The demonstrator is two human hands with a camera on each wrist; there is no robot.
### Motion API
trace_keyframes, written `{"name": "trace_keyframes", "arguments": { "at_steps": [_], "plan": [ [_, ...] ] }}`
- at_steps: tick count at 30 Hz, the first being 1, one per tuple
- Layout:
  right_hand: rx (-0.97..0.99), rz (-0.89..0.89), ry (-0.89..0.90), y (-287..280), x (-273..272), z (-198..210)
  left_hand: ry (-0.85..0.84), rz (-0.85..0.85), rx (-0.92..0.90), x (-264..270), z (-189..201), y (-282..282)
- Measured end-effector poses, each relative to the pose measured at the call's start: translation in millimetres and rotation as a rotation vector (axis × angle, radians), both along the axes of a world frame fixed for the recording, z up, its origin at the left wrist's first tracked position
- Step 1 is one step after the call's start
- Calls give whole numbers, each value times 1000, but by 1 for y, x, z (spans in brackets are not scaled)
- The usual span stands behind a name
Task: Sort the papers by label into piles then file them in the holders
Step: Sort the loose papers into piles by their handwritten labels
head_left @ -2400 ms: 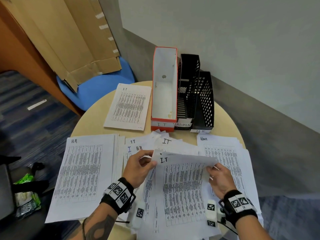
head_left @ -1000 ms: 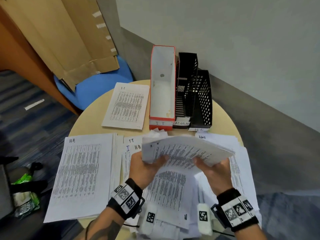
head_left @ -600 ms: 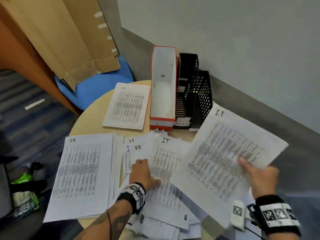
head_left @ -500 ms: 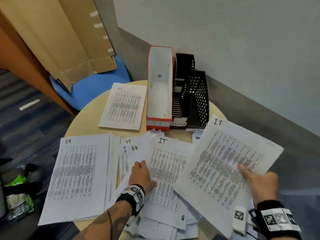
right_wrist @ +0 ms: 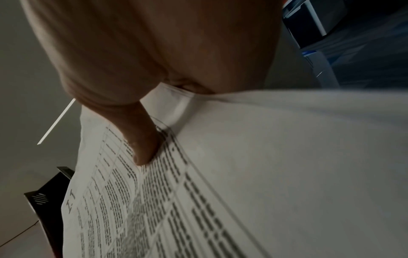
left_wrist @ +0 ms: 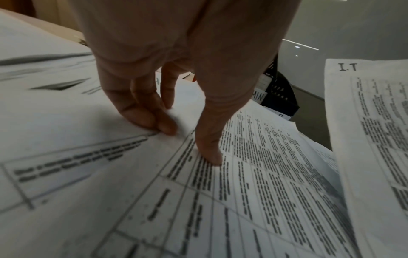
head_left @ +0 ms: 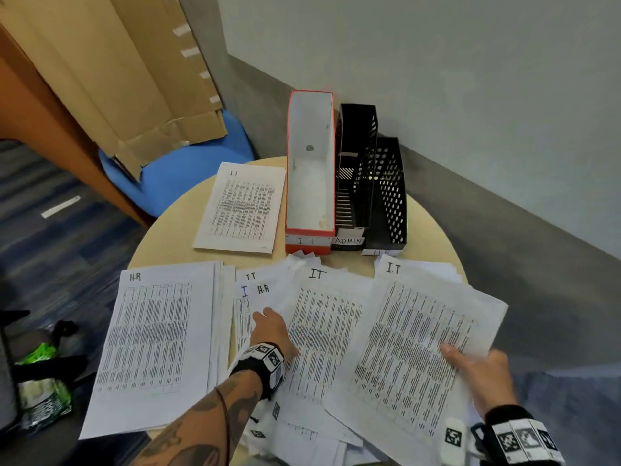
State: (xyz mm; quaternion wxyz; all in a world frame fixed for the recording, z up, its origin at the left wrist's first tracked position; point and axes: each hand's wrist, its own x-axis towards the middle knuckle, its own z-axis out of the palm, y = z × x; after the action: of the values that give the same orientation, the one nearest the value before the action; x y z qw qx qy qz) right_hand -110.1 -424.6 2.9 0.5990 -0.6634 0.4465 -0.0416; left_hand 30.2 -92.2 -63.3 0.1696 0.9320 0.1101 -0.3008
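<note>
Head view: nearest the camera, the right hand (head_left: pixel 477 375) is seen at the lower right, its grip closed on the I.T sheet (head_left: pixel 413 351), the thumb (right_wrist: pixel 143 148) lying on the printed face and the fingers hidden beneath. That sheet is held over the right side of the tabletop (head_left: pixel 174 230), tilted, its long axis running from the hand up towards its handwritten label at the far end. The left hand (head_left: pixel 268 331) is stretched forward over the loose middle papers (head_left: pixel 322 331); its grip is open, fingertips (left_wrist: pixel 167 127) and thumb pressed down on the sheets. To the left an H.R pile (head_left: pixel 151 341) lies flat, long axis pointing away from the person. Farther off a small I.T pile (head_left: pixel 242 210) lies just beside the red holder (head_left: pixel 311 240). The ADMIN holder (head_left: pixel 356 169) and HR holder (head_left: pixel 389 196) stand next to it by the wall.
</note>
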Motion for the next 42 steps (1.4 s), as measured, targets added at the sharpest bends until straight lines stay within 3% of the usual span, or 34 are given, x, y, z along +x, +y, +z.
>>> {"name": "trace_keyframes", "arguments": {
  "at_steps": [7, 10, 17, 23, 25, 31, 34, 37, 42],
  "plan": [
    [-1, 71, -38, 5, -1, 8, -77, -90, 42, -17, -8, -3],
    [1, 91, -21, 3, -2, 2, -121, -47, 29, -20, -10, -9],
    [34, 73, -57, 0, -5, 4, -41, -57, -26, -13, -12, -8],
    [113, 75, -59, -11, -12, 8, -81, -37, -113, -21, -10, -16],
    [148, 99, -68, -13, -17, 14, -122, -42, -79, -23, -8, -27],
    [185, 81, -146, -20, -35, 27, -64, -4, 120, -9, -5, -43],
    [223, 64, -173, -20, -41, 23, -24, 16, 135, 3, -3, -45],
    [242, 64, -185, -17, -39, 18, 8, 25, -14, 7, -4, -46],
    [302, 113, -178, -14, -28, 10, -83, 80, -495, -5, -1, -22]
  ]
}}
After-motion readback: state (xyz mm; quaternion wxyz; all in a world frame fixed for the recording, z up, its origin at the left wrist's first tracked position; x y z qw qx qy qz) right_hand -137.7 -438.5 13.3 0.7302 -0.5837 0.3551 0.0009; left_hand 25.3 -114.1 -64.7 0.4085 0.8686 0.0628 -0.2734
